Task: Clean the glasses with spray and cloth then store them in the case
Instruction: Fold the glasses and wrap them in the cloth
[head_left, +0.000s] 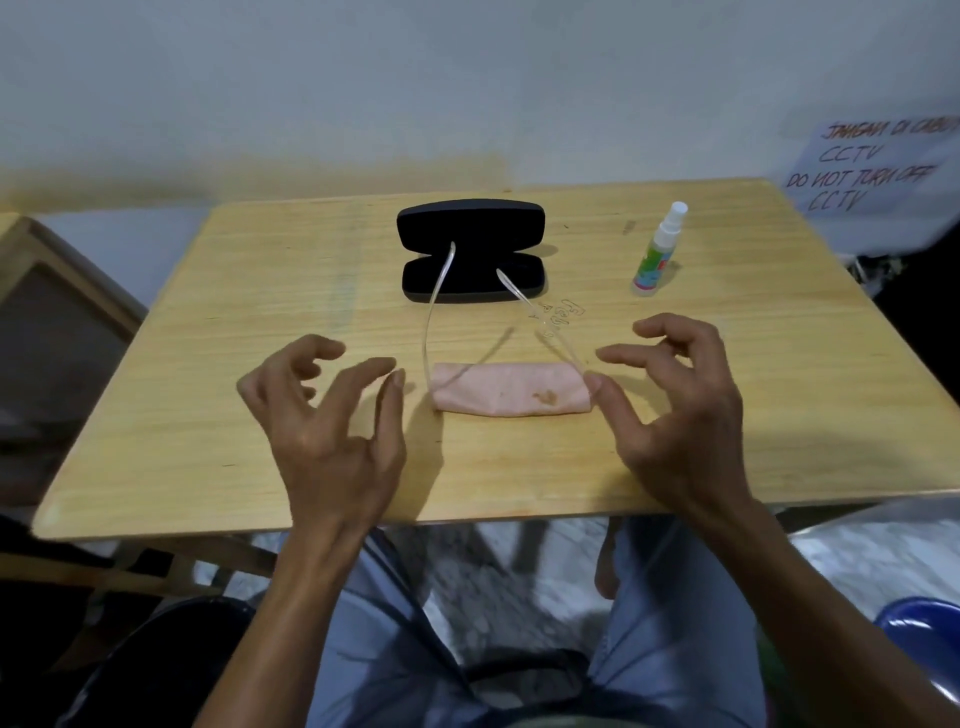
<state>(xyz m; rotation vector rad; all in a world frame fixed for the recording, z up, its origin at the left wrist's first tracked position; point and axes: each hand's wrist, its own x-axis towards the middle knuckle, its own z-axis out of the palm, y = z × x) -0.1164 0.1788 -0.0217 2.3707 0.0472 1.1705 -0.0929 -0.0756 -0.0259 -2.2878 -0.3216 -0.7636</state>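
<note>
Clear-framed glasses (434, 306) stand on the wooden table (208, 364), their two temples reaching back toward the open black case (470, 223). A pink cloth (509, 395) with a brown stain covers the front of the glasses, so the lenses are hidden. My left hand (332, 431) hovers left of the cloth with fingers spread and loosely bent, a small gap from the frame. On the other side is my right hand (680, 415), likewise spread, its thumb tip right at the cloth's right end. A small spray bottle (657, 254) stands upright at the back right.
A wall runs just behind the table, with a handwritten paper sign (872, 166) at the right. A wooden chair (47, 291) stands to the left of the table. A blue object (919, 623) sits low at the right, and my knees are under the front edge.
</note>
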